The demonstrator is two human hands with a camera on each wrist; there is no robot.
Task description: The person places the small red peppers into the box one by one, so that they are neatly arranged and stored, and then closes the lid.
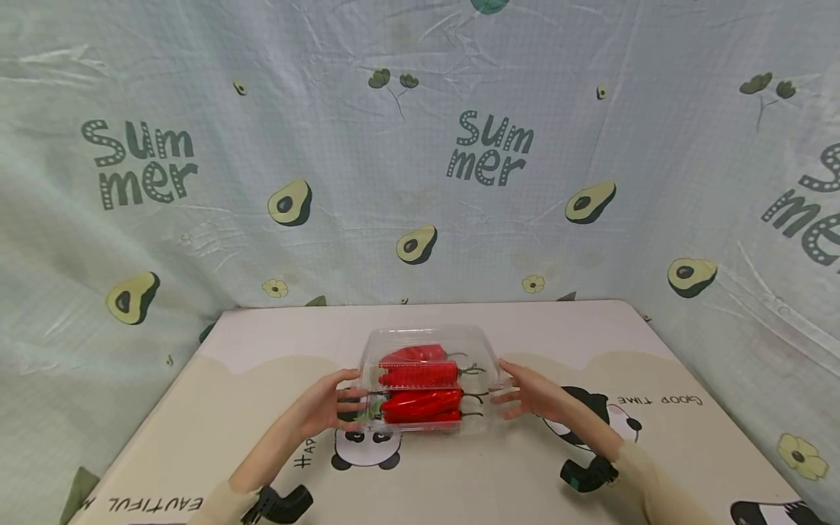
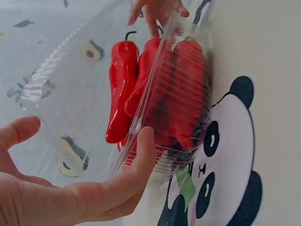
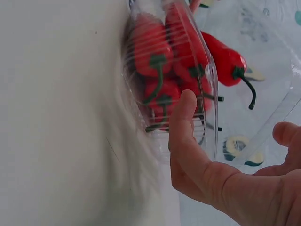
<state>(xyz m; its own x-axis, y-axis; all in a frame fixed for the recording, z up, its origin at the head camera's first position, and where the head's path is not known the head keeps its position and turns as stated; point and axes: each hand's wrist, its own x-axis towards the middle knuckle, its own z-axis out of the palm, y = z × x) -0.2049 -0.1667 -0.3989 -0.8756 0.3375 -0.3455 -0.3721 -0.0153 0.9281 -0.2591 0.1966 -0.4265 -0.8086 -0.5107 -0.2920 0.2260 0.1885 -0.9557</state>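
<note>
A clear plastic clamshell box holds several long red peppers with green stems. Its see-through lid stands tilted up at the back, hinged to the base. My left hand is at the left end of the box. In the left wrist view its index finger lies against the ribbed side near the rim, and the thumb is spread away by the lid. At the opposite end is my right hand, its fingertips at the box's side and the thumb held apart near the lid.
The box rests on a pale table mat printed with pandas and lettering. Behind the table and along its sides hangs a light curtain with avocado and "summer" prints. Each wrist wears a black camera mount.
</note>
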